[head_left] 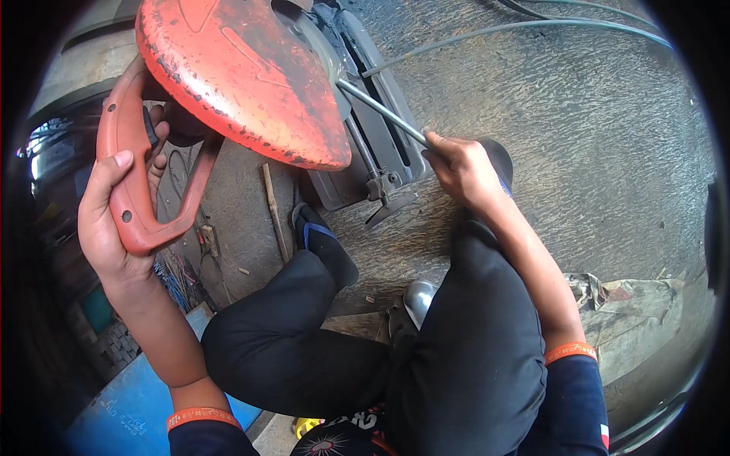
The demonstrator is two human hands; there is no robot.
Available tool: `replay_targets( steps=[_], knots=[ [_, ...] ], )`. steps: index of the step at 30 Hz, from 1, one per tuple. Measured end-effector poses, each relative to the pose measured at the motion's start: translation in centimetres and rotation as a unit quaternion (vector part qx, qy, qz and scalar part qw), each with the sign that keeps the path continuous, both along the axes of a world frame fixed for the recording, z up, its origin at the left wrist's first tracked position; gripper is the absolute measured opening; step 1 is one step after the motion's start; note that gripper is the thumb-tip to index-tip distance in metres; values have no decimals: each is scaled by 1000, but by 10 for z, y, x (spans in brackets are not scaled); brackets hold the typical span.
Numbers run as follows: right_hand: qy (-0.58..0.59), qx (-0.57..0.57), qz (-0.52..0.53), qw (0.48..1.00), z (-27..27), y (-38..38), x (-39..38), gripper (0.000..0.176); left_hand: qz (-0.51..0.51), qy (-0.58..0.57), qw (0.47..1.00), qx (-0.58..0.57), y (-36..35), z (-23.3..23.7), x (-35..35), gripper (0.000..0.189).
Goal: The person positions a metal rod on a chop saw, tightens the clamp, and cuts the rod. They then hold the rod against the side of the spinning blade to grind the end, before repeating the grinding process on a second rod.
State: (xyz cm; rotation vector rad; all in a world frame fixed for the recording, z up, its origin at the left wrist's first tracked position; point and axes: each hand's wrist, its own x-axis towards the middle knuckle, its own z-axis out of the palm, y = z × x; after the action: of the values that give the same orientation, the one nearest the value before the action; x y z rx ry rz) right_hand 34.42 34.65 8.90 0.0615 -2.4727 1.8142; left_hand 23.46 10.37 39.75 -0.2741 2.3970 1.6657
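A chop saw with a worn red blade guard point(251, 83) stands at the upper left over its dark grey base point(380, 129). Around its red handle point(129, 182) my left hand point(114, 205) is closed, thumb on the near side and fingers by the black trigger. My right hand point(464, 171) grips the end of a thin metal rod point(384, 110). The rod's far end reaches the saw beside the guard's right edge; its contact there is partly hidden. A threaded screw with a clamp plate point(391, 207) sits at the front of the base.
My legs in black trousers point(471, 319) and sandalled feet flank the base's front. A wooden stick point(274, 209) lies on the floor at its left. Hoses point(532, 24) cross the top right. A blue board point(129, 403) is lower left, cloth point(631, 304) at right.
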Motion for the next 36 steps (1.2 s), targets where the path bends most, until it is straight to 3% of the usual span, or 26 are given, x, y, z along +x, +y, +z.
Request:
replay_targets(
  steps=[6,11,15,17,20,28,30,33,36],
  knots=[
    [21,57,14,998,7,3,-1,27,-2,1,1000,-3,0,0,0,59],
    [34,186,16,982,8,7,-1,37,-7,-5,1000,19,-1,1,0,56],
    [50,188,8,981,22,13,-4,27,11,-1,1000,-1,1,0,-1,59],
    [-170,23,-20,985,30,14,-8,27,-1,-7,1000,-14,-3,2,-1,59],
    [-239,10,1,971,27,21,-10,31,2,-4,1000,-9,-7,1,-2,59],
    [-205,-4,22,978,14,17,-7,25,11,3,1000,11,0,-2,0,60],
    [-152,-60,18,986,17,11,-7,24,15,0,1000,16,-1,-1,0,60],
    [-180,-19,79,980,13,10,-9,23,7,0,1000,13,0,-1,1,60],
    [-173,-15,75,982,15,9,-8,21,10,8,1000,-1,3,-1,1,60]
  ],
)
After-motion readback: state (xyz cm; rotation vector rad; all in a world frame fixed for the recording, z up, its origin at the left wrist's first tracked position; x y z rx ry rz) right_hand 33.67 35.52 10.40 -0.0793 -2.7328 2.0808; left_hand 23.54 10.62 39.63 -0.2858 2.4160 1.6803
